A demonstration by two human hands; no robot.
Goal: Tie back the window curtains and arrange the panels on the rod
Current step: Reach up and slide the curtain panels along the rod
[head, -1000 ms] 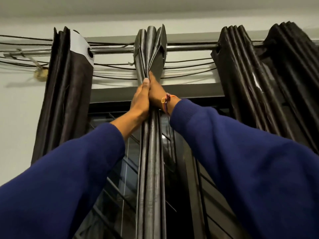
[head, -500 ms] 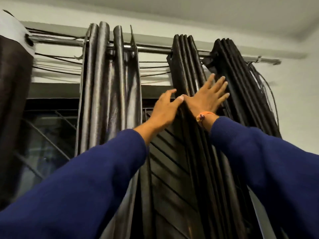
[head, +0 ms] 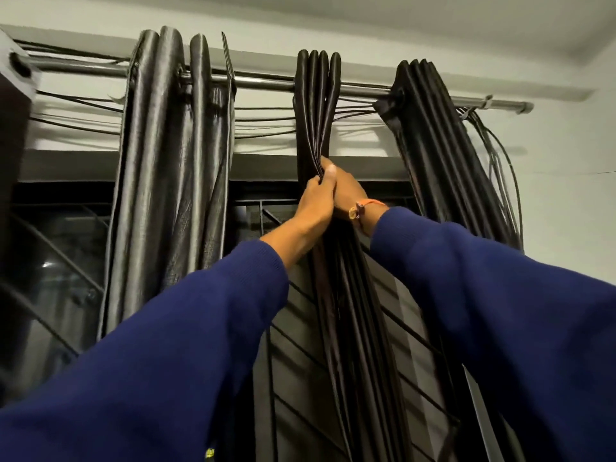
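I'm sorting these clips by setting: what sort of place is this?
Probably a room in a home. Dark pleated curtain panels hang from a metal rod above a window fitted with a metal grille, under a plain white ceiling.

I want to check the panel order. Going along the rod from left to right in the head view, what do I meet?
Dark panel edge → grey panel → gathered dark panel, gripped by both hands → black panel → rod end.
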